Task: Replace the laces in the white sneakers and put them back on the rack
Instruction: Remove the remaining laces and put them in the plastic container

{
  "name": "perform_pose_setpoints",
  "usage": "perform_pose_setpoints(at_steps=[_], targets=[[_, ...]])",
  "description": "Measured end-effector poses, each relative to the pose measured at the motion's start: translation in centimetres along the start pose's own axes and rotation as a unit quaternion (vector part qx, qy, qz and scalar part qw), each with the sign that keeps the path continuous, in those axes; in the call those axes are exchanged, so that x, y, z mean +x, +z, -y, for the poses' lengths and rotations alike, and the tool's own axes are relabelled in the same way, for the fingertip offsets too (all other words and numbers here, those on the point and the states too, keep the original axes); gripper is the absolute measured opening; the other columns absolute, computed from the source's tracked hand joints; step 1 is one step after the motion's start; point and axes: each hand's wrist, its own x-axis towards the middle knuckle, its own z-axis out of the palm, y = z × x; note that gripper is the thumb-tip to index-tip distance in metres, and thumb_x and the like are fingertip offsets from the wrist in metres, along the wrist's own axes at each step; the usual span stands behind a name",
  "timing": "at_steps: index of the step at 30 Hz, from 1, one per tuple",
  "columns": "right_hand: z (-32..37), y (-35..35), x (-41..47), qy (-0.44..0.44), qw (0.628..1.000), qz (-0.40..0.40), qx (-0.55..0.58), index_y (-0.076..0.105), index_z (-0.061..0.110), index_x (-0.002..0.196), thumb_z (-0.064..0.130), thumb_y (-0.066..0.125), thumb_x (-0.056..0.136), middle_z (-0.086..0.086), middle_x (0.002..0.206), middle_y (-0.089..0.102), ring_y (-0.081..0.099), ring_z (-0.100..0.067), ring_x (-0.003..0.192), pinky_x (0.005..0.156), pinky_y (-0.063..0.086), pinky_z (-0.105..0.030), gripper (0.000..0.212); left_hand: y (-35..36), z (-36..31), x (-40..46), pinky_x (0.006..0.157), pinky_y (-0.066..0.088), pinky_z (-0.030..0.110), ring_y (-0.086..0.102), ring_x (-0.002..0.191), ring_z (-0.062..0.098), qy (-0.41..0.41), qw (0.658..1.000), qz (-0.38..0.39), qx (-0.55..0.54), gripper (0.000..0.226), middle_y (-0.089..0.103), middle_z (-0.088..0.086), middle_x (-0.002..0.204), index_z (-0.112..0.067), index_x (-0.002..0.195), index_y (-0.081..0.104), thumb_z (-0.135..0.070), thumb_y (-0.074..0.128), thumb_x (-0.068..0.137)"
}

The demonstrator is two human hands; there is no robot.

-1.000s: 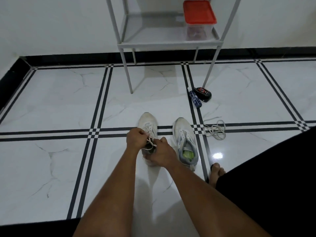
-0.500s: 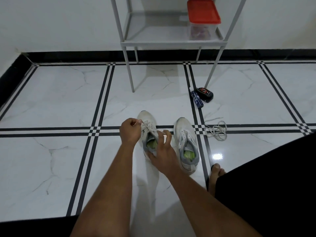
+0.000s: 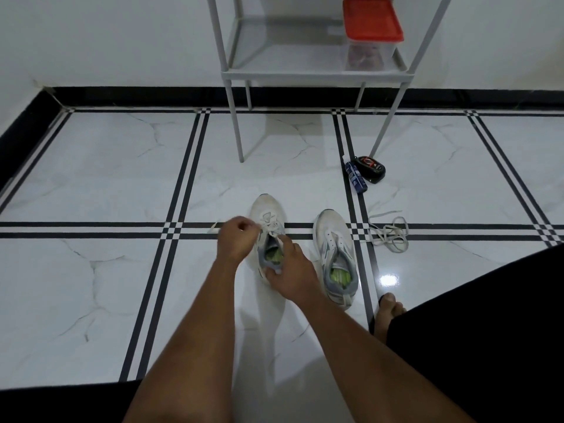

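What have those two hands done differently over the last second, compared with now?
The left hand has drawn the white lace end out leftward from the left white sneaker, pinching it. The right hand has let go of the laces and now holds that sneaker's grey heel collar. The right white sneaker, loose white lace, grey metal rack and red-lidded box stayed put.

Two white sneakers stand toes-away. The left sneaker (image 3: pixel 268 218) sits between the left hand (image 3: pixel 236 239) and right hand (image 3: pixel 290 276) — still laced; the right sneaker (image 3: pixel 334 248) lies just right of the right hand, laceless. A loose lace (image 3: pixel 387 233) sprawls further right — the rack (image 3: pixel 308 73) stands beyond.
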Motion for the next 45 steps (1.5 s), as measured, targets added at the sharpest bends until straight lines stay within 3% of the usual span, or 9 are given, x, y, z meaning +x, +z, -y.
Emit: perform_pose_setpoints(at_steps=[2,5,12,17,26,31,38,43,45], targets=[[0.0,0.1,0.6,0.019,1.0,0.015,-0.001,0.037,0.026,0.153,0.057,0.072,0.081,-0.003,0.134,0.054,0.062,-0.027,0.118,0.095,0.055,-0.044,0.085,1.2,1.1,-0.9,0.086,0.057,0.031,0.07,0.094,0.013,0.001,0.994,0.102,0.027,0.014,0.074,-0.011,0.094,-0.025,0.091,0.076,-0.03,0.081,0.08],[0.1,-0.1,1.0,0.021,0.998,0.047,-0.037,0.055,0.034,0.127,0.064,0.069,0.077,0.003,0.115,0.051,0.066,-0.023,0.103,0.084,0.054,-0.036,0.06,2.2,1.5,-1.6,0.083,0.052,0.029,0.065,0.09,0.009,0.061,0.995,0.062,0.051,0.013,0.071,-0.013,0.095,-0.027,0.093,0.074,-0.034,0.081,0.085],[-0.3,-0.9,1.1,0.028,0.996,0.083,-0.03,0.061,0.035,0.123,0.057,0.072,0.071,0.002,0.112,0.047,0.065,-0.023,0.094,0.08,0.052,-0.033,0.057,2.0,0.8,-0.2,0.088,0.054,0.037,0.064,0.103,0.018,0.131,0.975,0.065,0.168,0.012,0.068,-0.002,0.111,-0.022,0.102,0.075,-0.025,0.068,0.093],[-0.2,-1.0,0.8,0.029,0.995,0.089,-0.03,0.063,0.032,0.123,0.06,0.074,0.073,0.001,0.112,0.047,0.066,-0.025,0.094,0.087,0.058,-0.039,0.058,1.9,0.5,0.3,0.097,0.055,0.032,0.07,0.109,0.018,0.084,0.974,0.141,0.159,0.023,0.077,-0.001,0.114,-0.018,0.109,0.081,-0.022,0.074,0.088],[0.2,-1.2,0.3,0.032,0.992,0.111,-0.059,0.059,0.035,0.127,0.07,0.06,0.077,0.002,0.114,0.047,0.066,-0.025,0.099,0.092,0.058,-0.043,0.061,2.6,-0.5,-0.9,0.069,0.045,0.04,0.055,0.077,0.026,-0.024,0.985,0.128,0.116,0.03,0.065,0.014,0.083,-0.006,0.076,0.056,-0.021,0.047,0.099],[0.2,-1.1,0.2,0.033,0.992,0.101,-0.063,0.059,0.032,0.124,0.069,0.063,0.081,0.002,0.117,0.047,0.067,-0.028,0.103,0.093,0.057,-0.043,0.058,1.1,-2.6,-0.6,0.063,0.031,0.032,0.044,0.065,0.016,-0.192,0.957,0.174,-0.132,0.021,0.053,0.0,0.071,-0.019,0.07,0.051,-0.03,0.057,0.088],[0.1,-1.5,0.9,0.044,0.991,0.114,-0.049,0.06,0.028,0.123,0.067,0.07,0.076,0.001,0.115,0.047,0.066,-0.026,0.101,0.092,0.056,-0.043,0.062,0.5,-1.4,0.5,0.062,0.051,0.031,0.065,0.071,0.022,-0.14,0.979,0.139,-0.053,0.021,0.071,0.01,0.084,-0.002,0.095,0.074,-0.021,0.073,0.084],[0.2,-1.1,0.3,0.047,0.992,0.11,-0.039,0.058,0.029,0.126,0.069,0.067,0.075,0.0,0.117,0.047,0.066,-0.028,0.104,0.094,0.056,-0.043,0.065,0.6,-1.0,0.9,0.06,0.047,0.029,0.06,0.061,0.021,-0.125,0.988,0.086,0.001,0.055,0.067,0.002,0.066,-0.014,0.071,0.065,-0.068,0.07,0.083],[0.3,-1.0,0.3,0.046,0.992,0.107,-0.041,0.058,0.029,0.125,0.068,0.066,0.075,0.001,0.117,0.047,0.066,-0.028,0.105,0.094,0.056,-0.044,0.064,0.9,-0.9,0.7,0.061,0.043,0.029,0.058,0.059,0.02,-0.093,0.992,0.077,0.043,0.051,0.06,-0.003,0.055,-0.014,0.06,0.062,-0.058,0.077,0.082]])
